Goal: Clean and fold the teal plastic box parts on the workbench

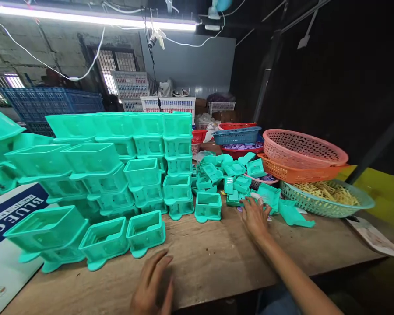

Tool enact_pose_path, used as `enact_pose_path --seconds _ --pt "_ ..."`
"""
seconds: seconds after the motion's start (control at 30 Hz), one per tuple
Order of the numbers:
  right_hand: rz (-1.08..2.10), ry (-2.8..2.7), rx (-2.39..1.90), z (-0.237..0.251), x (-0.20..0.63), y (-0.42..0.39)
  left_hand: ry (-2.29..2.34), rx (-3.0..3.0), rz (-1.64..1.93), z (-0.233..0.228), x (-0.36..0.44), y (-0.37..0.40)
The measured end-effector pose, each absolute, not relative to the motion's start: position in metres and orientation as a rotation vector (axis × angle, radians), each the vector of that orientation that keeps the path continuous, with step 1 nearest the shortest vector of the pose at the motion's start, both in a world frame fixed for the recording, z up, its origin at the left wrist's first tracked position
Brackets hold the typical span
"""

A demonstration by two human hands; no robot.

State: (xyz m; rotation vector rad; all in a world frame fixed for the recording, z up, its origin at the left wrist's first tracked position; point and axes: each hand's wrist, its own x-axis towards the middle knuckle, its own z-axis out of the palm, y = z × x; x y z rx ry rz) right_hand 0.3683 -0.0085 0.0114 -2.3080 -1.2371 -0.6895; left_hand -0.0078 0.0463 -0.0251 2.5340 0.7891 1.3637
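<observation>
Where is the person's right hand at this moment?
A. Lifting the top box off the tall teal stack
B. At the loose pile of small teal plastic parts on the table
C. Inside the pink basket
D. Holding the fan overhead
B: the right hand lies stretched out on the wooden table, its fingers touching the loose teal parts, well below the pink basket.
</observation>
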Motion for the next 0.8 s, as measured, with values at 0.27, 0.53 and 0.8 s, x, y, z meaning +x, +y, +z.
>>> enact_pose_path --seconds 0.27,0.53,0.8 --pt "-0.448 -1.391 -2.231 0.032 0.396 -0.013 0.656 2.538 1.299 -0.023 0.028 0.03" --pt "0.034 -1.308 -1.919 0.073 0.394 -0.057 0.647 2.221 1.096 -0.02 0.038 0.023" --pt "0.725 -1.16 -1.365 0.054 0.279 -0.099 0.544 1.042 0.694 0.011 0.084 0.011"
